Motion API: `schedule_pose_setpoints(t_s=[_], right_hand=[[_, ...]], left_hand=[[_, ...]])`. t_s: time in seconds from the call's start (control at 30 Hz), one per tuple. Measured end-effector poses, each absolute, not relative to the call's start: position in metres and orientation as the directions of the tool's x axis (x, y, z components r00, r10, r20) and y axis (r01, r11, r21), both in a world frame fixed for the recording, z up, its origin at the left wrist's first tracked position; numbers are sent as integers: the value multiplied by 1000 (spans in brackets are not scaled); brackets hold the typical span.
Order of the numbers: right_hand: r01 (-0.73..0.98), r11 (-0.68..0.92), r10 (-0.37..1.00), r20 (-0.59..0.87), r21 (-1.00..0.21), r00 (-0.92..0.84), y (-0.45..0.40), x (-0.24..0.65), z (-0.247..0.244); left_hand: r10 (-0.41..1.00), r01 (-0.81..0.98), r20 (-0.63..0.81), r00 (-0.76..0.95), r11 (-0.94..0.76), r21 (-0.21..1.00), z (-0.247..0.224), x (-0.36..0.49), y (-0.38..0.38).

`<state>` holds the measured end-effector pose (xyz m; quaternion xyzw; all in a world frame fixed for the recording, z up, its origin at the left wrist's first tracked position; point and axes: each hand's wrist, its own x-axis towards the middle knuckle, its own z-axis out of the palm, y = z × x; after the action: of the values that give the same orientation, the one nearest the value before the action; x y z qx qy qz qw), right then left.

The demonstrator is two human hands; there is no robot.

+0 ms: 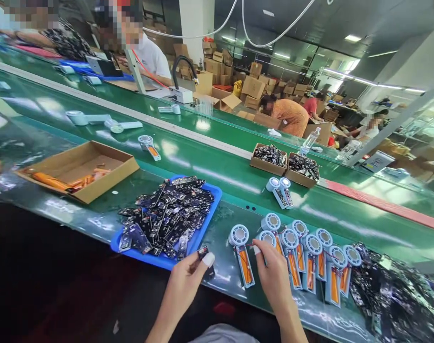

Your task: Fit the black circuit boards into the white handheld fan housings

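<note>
While my left fingers (pixel 201 271) pinch a circuit board (pixel 203 251), my right fingers (pixel 265 248) a red wire (pixel 250 245), the nearest handheld fan (pixel 239 235) lies open, boardless.

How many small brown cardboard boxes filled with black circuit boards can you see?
2. They stand side by side along the far side of the glossy green belt: the left box, and the right box, just in front of a clear plastic bottle.

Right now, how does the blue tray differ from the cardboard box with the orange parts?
The blue tray is shallow; the cardboard box is brown with taller walls. The tray is heaped with dark circuit boards, while the box holds scattered orange parts and shows some bare bottom. Both are open-topped.
</note>
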<state>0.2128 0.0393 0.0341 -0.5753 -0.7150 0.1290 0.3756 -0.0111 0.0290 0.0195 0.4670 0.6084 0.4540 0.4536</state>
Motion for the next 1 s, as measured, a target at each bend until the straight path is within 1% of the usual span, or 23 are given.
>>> schedule_pose_setpoints(t_s=[0.07,0.1,0.13,0.2,0.27,0.4,0.47,0.53,0.6,0.67,0.77,0.83,0.9,1.0], right_hand=[[725,313,920,385,-614,-71,38,214,36],[720,323,918,388,-614,-81,36,214,38],[720,334,912,400,-608,-86,33,213,40],[742,356,896,433,-568,-98,26,208,43],[787,366,887,443,-497,-133,20,199,42],[884,353,904,353,-307,-239,24,182,24],[895,356,905,338,-269,-258,30,180,14],[871,374,894,375,-320,-246,34,183,7],[810,392,886,416,-436,-205,35,186,4],[722,394,893,421,-569,-156,33,190,4],[597,348,926,363,-723,-101,29,193,6],[546,305,946,315,-781,-79,29,193,8],[513,282,956,282,-811,-80,28,191,10],[468,273,962,249,-840,-114,27,186,12]], left_hand=[[986,270,-5,-168,51,961,20,-6,31],[987,293,32,-158,16,956,19,-3,32],[990,284,38,-136,2,959,19,0,33],[998,200,-39,-57,50,978,16,6,36],[991,123,-131,2,129,984,13,9,38],[985,47,-173,-26,174,984,7,12,41],[979,-6,-199,-54,199,980,5,13,40],[970,-62,-229,-78,224,973,3,14,39],[964,-87,-247,-102,238,967,2,16,37],[963,-63,-237,-127,231,971,0,18,35],[975,12,-175,-135,179,984,-2,20,31],[983,62,-143,-111,150,987,-3,21,26],[986,106,-143,-86,152,983,-5,24,22],[989,112,-137,-54,142,983,-5,29,20]])
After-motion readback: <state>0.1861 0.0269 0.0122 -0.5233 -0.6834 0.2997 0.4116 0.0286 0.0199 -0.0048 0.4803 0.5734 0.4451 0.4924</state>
